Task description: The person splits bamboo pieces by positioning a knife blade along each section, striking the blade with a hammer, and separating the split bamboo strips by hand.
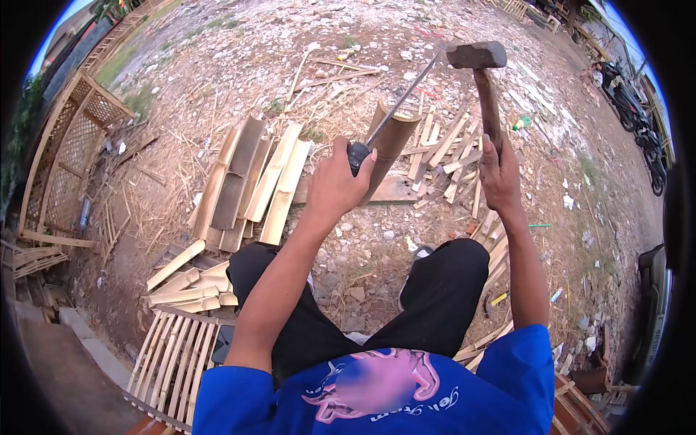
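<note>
My left hand (338, 183) is closed around the dark handle of a long-bladed machete (403, 99), its blade slanting up and to the right. Behind the blade, a split half-round bamboo piece (391, 148) stands tilted, its lower end by a wooden board (397, 190) on the ground. Whether the blade touches the bamboo's top edge I cannot tell. On the right, my right hand (500, 175) grips the wooden handle of a hammer (476, 56). The hammer is raised, with its heavy metal head uppermost and near the machete's tip.
Split bamboo halves (243, 174) lie stacked on the left, with shorter pieces (192, 290) nearer me. Bamboo strips (449, 152) are scattered on the right. A slatted bamboo rack (170, 355) sits at lower left, a lattice frame (69, 156) beyond it. Motorcycles (638, 123) stand far right.
</note>
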Motion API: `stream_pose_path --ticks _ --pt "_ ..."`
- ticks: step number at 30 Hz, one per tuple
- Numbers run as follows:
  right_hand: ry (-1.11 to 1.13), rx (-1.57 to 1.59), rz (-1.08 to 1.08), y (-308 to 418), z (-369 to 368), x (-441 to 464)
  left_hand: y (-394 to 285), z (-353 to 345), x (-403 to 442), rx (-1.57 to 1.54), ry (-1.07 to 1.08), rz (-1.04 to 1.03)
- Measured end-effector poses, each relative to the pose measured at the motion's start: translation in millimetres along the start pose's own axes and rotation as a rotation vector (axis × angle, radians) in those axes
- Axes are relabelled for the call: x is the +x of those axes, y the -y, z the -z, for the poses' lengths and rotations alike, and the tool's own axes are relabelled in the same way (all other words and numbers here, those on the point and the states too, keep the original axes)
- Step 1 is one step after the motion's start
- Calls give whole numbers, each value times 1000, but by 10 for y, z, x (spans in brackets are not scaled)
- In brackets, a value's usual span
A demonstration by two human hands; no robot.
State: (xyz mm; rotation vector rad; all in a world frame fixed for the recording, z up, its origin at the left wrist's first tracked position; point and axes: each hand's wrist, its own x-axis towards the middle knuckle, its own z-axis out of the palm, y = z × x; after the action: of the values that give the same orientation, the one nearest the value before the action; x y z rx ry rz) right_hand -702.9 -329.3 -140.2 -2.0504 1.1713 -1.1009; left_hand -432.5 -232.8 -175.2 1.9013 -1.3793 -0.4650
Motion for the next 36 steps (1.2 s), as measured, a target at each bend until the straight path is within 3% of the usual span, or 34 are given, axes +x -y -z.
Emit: stream_pose_path --ticks 3,8,12,15,17,20,23,25,28,31,33,36 --pt "185 -320 -11 60 -135 -137 -12 -1 -29 36 -1 -14" --pt "237 -377 4 631 134 42 2 -7 -73 89 -13 -29" --pt "47 -3 119 997 314 205 18 -7 -43 63 -25 -34" --pt "19 191 123 641 17 122 13 10 -44 62 -10 -34" --pt "351 -525 -19 297 -127 -13 16 11 -60 81 -14 -31" --pt "410 -397 -146 332 -110 -97 -119 -53 -81 141 7 -40" --pt "274 -324 -124 569 75 31 -60 -84 -80 80 3 -70" --pt "191 -92 -203 852 200 98 -5 -64 -72 85 -2 -63" --pt "104 219 -103 839 337 169 5 -108 -31 82 -38 -72" --pt "60 14 13 198 -118 13 31 -69 -64 127 -25 -67" --pt "288 -420 -2 -202 -280 -32 -2 -78 -63 177 -4 -83" --pt "274 -243 -257 103 -216 -9 80 -187 -34 207 -41 -82"
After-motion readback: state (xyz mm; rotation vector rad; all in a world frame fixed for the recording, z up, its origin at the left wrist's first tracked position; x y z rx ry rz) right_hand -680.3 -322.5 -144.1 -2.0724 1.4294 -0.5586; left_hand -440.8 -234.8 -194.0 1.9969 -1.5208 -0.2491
